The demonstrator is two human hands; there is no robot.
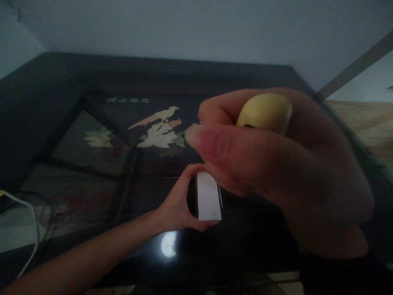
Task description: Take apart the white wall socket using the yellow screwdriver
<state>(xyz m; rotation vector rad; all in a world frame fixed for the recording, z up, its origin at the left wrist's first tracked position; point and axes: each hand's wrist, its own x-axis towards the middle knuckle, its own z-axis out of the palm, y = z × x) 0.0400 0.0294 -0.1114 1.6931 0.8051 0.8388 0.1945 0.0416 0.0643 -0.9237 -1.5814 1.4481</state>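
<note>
My left hand [176, 205] reaches in from the lower left. Its thumb and fingers close around a small white box [209, 196] at the middle of the black table. Close to the camera, my right hand [276, 172] fills much of the right side, its fingers curled tight. A rounded, pale yellow handle end [265, 110] sticks out of the top of this fist. The rest of that object is hidden inside and behind the hand, so its kind does not show. The right hand covers part of the left fingers and the box's far edge.
The glossy black table [245, 250] carries a bird-and-flower inlay [159, 133] and reflects a window and a light. A white cable [37, 225] runs along the left edge. Behind the table stands a pale wall [172, 28]; wooden flooring [368, 123] shows at the right.
</note>
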